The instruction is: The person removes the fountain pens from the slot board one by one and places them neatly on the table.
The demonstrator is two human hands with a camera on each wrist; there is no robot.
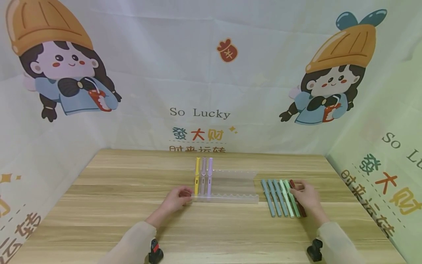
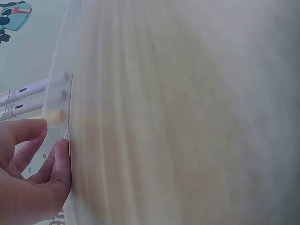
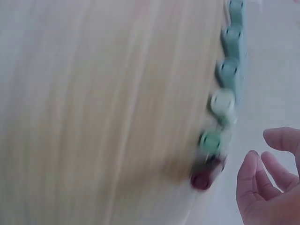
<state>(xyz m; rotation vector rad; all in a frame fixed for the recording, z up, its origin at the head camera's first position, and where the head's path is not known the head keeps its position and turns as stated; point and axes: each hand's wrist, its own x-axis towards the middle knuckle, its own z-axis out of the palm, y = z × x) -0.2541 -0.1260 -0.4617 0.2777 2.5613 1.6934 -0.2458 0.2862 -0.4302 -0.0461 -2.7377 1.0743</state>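
A clear pen rack (image 1: 227, 199) lies on the wooden table with a yellow pen (image 1: 197, 176), a greyish-purple pen (image 1: 203, 179) and a lilac pen (image 1: 210, 176) side by side at its left end. My left hand (image 1: 179, 198) holds the rack's left corner, thumb tip by the yellow pen's end in the left wrist view. To the right lies a slanted row of pens: several blue ones (image 1: 274, 198), a pale mint one (image 1: 287, 198), a green one (image 1: 294, 205) and a dark red one (image 1: 301, 209). Over the dark red pen is my right hand (image 1: 306, 196), thumb and fingers apart.
The wooden table (image 1: 211, 234) reaches back to a printed cloth wall (image 1: 148, 73), with more cloth on both sides. Black wrist devices (image 1: 155, 252) sit by both sleeves. The rack's right part holds vacant notches.
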